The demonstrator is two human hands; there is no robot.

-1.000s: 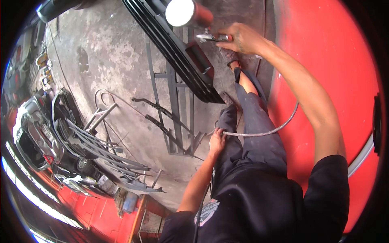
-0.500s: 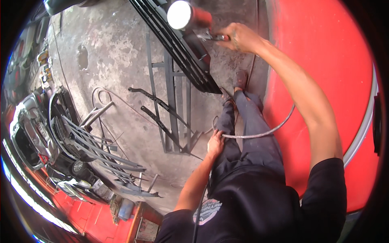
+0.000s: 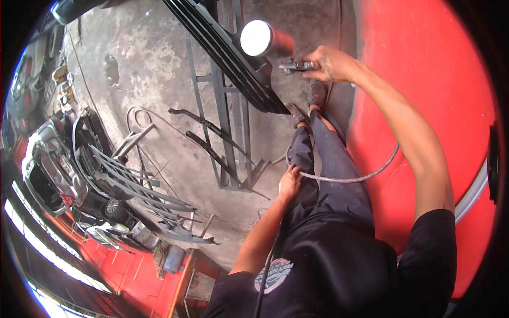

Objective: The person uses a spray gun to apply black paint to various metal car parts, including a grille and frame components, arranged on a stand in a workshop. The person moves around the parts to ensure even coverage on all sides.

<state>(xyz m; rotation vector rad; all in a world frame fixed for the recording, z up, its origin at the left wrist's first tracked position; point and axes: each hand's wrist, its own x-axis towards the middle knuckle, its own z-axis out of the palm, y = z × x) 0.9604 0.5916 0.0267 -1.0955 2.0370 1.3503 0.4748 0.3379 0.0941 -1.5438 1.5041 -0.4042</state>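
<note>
My right hand is wrapped round the grip of a spray gun. A red cup with a white lid sits on top of the gun. The nozzle points left, toward a long black slatted grille panel, which is apart from the gun. Low in front of my legs, my left hand is closed on a grey air hose. From there the hose loops right, passing behind my right forearm.
The panel rests above a dark metal frame stand. Two black wiper-like arms lie across that stand. At left are a rack of curved grey strips and a car. A red painted surface runs along my right.
The spray gun and my right hand have moved right and slightly down in the view. My left hand still holds the hose. The view has shifted a little.
</note>
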